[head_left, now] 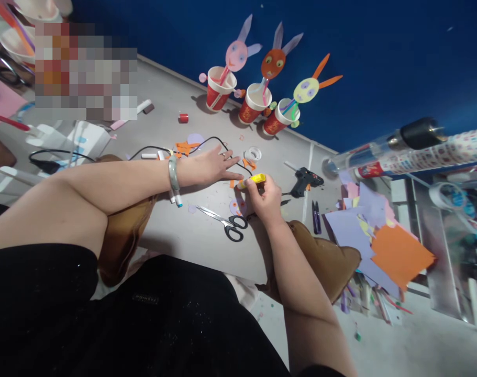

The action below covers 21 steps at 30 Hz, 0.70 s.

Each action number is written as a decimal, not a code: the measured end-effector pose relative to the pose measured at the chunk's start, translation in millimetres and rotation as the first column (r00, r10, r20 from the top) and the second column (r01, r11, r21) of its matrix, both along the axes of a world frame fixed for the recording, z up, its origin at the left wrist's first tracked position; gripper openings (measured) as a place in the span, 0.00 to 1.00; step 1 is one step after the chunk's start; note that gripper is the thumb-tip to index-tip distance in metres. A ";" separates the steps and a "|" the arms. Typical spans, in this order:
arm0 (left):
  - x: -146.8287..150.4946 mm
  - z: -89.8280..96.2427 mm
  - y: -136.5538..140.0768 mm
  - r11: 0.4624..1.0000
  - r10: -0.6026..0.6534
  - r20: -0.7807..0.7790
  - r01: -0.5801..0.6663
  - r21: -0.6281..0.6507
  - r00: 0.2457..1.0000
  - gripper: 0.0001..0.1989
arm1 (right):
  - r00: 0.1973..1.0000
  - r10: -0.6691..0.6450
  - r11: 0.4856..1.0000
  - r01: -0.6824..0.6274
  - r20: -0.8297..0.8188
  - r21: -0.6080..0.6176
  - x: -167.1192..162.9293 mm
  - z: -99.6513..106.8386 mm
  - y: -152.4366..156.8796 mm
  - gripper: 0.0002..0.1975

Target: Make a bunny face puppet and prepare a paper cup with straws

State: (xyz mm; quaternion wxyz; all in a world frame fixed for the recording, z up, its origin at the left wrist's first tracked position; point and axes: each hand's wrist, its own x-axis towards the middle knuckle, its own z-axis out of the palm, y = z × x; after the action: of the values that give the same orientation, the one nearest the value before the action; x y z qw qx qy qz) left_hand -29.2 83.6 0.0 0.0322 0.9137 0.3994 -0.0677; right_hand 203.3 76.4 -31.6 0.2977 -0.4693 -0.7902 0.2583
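My left hand (pixel 212 166) reaches over the table, fingers spread and empty, its tips close to the right hand. With the thumb and fingers of my right hand (pixel 266 198) I grip a short yellow tube (pixel 256 180); its exact kind is unclear. Below it lies a round purple paper face (pixel 237 207) with orange pieces on it, partly covered by the scissors. These black-handled scissors (pixel 228 224) rest open on the table, points to the left. Orange paper scraps (pixel 187 148) and a white tape roll (pixel 253 154) sit just beyond my left hand.
Three red paper cups (pixel 249 111) with paper rabbit heads stand at the blue wall. A black glue gun (pixel 306 181) and dark thread snips (pixel 316 217) lie right, beside stacked orange paper (pixel 401 256). Marker pens (pixel 177 198) lie under my left wrist; a black cable (pixel 152 148) crosses behind.
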 end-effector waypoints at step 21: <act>0.3 3.7 0.4 1.000 -0.025 -0.072 0.025 -0.001 0.997 0.33 | 0.982 -0.129 0.990 0.118 -0.140 -0.081 2.0 0.4 2.0 0.17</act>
State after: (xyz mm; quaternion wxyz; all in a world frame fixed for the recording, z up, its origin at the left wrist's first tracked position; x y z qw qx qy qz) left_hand -29.0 83.9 3.6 0.0171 0.9157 0.3887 -0.1010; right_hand 205.3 78.3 -31.2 0.3527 -0.5079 -0.7259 0.3012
